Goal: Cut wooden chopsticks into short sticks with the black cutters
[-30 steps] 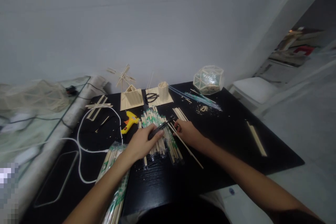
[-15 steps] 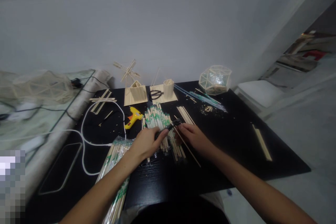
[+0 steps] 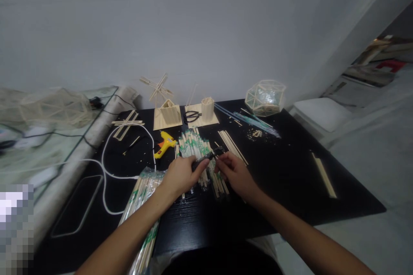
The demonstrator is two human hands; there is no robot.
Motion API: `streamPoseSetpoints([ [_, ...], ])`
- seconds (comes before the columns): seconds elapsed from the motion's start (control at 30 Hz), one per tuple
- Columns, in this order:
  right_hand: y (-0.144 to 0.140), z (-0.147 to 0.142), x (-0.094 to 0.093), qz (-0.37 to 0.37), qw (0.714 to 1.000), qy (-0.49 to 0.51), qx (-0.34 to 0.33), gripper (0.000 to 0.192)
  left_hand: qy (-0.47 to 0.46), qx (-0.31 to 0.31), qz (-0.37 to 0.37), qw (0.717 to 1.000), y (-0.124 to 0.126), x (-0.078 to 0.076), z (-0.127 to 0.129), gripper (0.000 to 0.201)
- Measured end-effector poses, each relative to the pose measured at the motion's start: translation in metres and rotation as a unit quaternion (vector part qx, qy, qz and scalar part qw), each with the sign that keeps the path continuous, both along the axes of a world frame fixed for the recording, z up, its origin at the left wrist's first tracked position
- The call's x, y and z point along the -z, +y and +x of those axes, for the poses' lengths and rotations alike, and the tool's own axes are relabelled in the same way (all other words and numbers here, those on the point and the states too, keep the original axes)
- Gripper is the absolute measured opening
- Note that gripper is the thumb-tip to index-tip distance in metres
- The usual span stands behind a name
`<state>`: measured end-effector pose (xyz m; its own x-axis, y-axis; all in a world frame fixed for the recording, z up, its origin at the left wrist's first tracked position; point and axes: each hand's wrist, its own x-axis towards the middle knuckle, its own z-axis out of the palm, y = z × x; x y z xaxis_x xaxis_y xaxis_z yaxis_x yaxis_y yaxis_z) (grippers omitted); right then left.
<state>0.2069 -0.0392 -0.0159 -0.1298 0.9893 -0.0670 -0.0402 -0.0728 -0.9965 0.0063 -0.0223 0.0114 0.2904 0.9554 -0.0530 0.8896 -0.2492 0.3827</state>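
Black tool (image 3: 212,154) sits in the closed left hand (image 3: 182,175), right of the glue gun (image 3: 165,144) — right hand (image 3: 238,175) curled farther right, its hold unclear.

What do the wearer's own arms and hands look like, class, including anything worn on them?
The left hand and right hand are ungloved. No watch or bracelet shows at either wrist, and both forearms are sleeveless as far as visible. Some fingers are hidden, so rings can't be ruled out.
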Motion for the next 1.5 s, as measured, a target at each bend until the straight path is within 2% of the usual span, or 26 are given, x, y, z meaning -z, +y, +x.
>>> streamPoseSetpoints([
  [0.47,0.002,-0.001,-0.002,-0.01,0.999,0.035,0.001,0.043,0.054,-0.023,0.018,0.998,0.003,0.005,0.002,0.071],
  [1.0,0.003,0.0,0.004,0.007,0.999,0.04,-0.006,0.04,0.058,-0.023,0.036,0.997,0.004,0.012,0.001,0.072],
  [1.17,0.004,0.004,0.006,0.02,0.999,0.039,-0.015,0.041,0.047,-0.001,0.045,0.998,0.004,0.011,-0.001,0.066],
  [1.5,0.008,0.011,0.003,-0.061,0.982,0.153,-0.088,0.039,-0.028,0.057,0.057,0.996,0.008,0.013,-0.008,0.053],
])
